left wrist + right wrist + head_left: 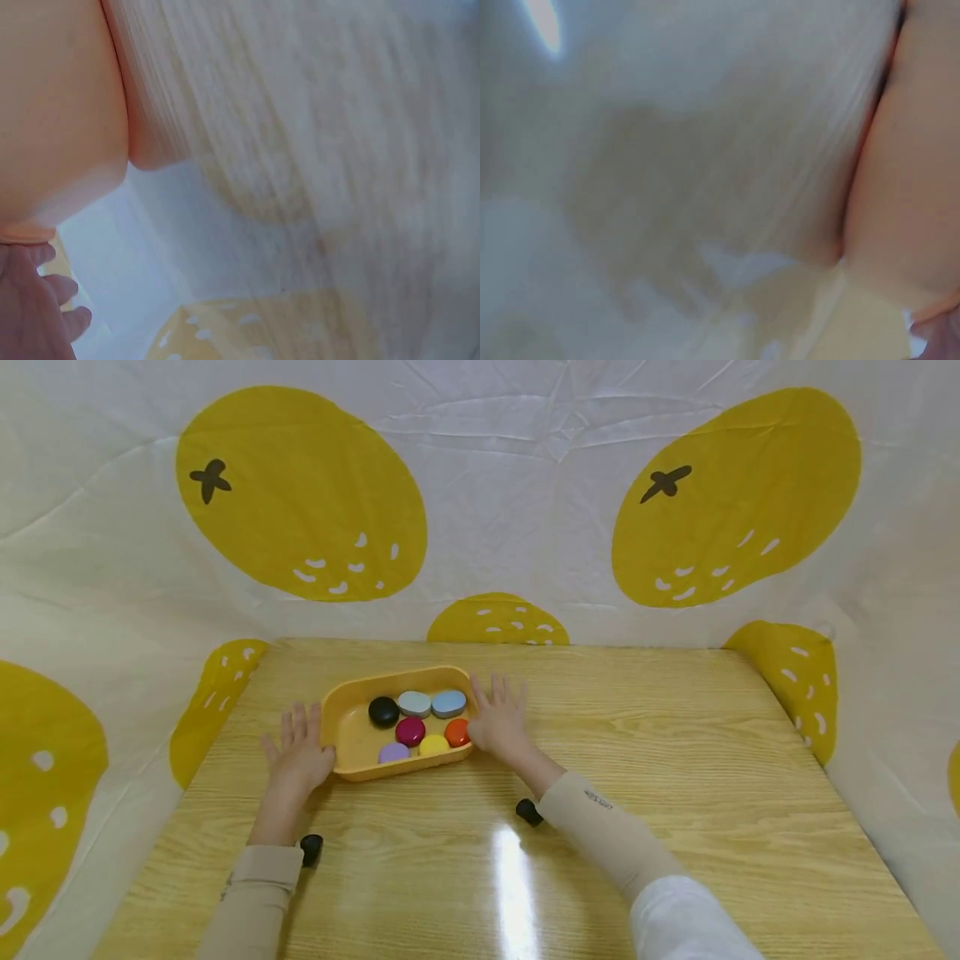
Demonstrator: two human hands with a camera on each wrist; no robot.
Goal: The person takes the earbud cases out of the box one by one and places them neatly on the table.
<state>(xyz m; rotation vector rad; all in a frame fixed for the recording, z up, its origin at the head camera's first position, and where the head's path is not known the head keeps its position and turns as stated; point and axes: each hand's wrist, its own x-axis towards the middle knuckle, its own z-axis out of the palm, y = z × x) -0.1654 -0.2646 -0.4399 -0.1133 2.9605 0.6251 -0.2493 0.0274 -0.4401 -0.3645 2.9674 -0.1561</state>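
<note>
A shallow yellow-orange tray [349, 732] sits toward the back left of the table, slightly slanted. My left hand [297, 760] is at its left end, fingers extended and spread, thumb at the tray wall. At the opposite end, my right hand [501, 725] touches the rim with its fingers stretched out and away. Smooth rounded pieces lie inside: black [383, 712], pale grey [415, 703], light blue [448, 703], magenta [410, 732], orange-red [457, 732], yellow [433, 745] and lilac [393, 752]. In the left wrist view, the tray's outer wall [60, 112] looms large beside the fingers.
The wood-grain table [637, 735] extends right of the tray and toward me. Behind it hangs a white cloth [517, 510] printed with yellow fruit, also enclosing both sides. A small black wrist device [311, 850] shows by the left sleeve, another [529, 812] by the right.
</note>
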